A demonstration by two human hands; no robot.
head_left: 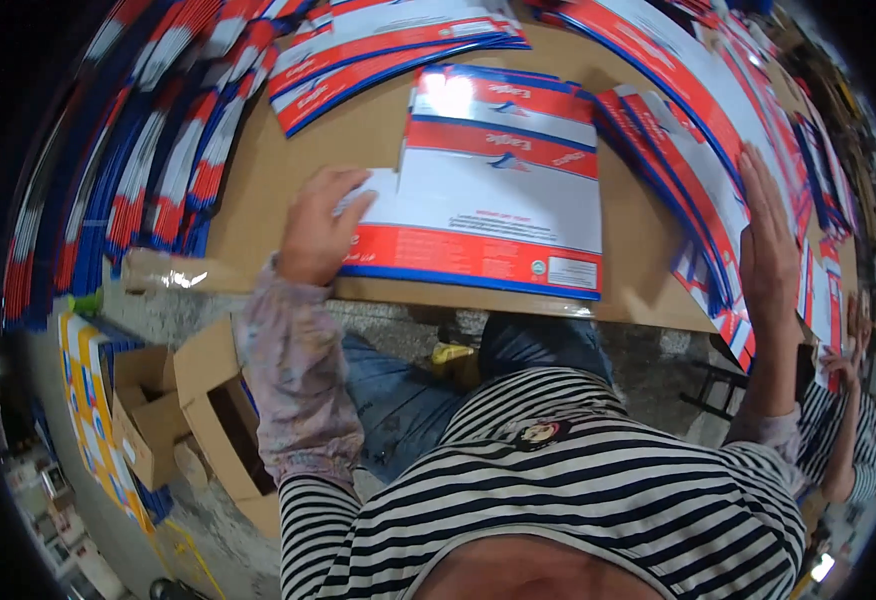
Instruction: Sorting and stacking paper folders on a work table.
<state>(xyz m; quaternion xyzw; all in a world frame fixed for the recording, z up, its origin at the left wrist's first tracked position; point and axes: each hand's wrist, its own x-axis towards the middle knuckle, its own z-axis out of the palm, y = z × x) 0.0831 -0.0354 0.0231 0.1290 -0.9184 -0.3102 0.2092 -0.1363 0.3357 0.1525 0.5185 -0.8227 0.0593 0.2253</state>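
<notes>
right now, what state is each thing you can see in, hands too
Middle carton: flattened, on the table
Left hand: fingers bent at middle carton's left edge
Right hand: open, fingers extended
Cartons at right: flat, overlapping
Cartons at left: flat, bundled
Brown box: open

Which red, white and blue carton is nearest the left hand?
The flat middle carton, directly in front: the left hand is at its left edge, while the other cartons lie farther away.

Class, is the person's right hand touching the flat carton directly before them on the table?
Apart. The head view shows brown tabletop and fanned cartons between the right hand and the flat carton.
</notes>
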